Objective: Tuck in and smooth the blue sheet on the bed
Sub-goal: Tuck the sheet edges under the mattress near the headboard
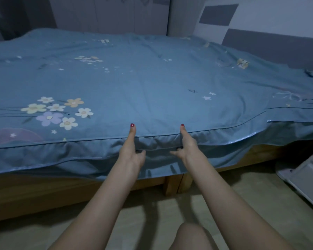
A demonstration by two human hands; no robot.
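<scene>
Two hands are set on the near edge of the bed (79,188). Left hand (132,150) and right hand (185,147) each have the thumb laid over the piped seam on top, with the fingers curled into the hanging side of the sheet (152,83). Each grip is judged clenched on the sheet edge, a fold of cloth gathered between them.

Sheet is spread over the whole mattress, its skirt hanging loose along the near side over the frame (34,192).

Risks, as judged:
- Cloth bunched between the hands may be tucked in as a lump, leaving a ridge at the edge.
- A hard pull toward the near side could drag the top off square and shift the far side or corners.
- Loose satin hem (260,134) at right may be left hanging if only the middle is tucked.
- Creases across the top, near centre and right, could be locked in if tucking is done before smoothing.

Not made out:
- Fingertips are buried in cloth; how deep they reach cannot be told.
- Far edge and left and right ends of the bed are cut off or dim.
- Light is low; fine wrinkles are hard to read.
- Pale object (304,179) on the floor at right is cut off, unidentified.
</scene>
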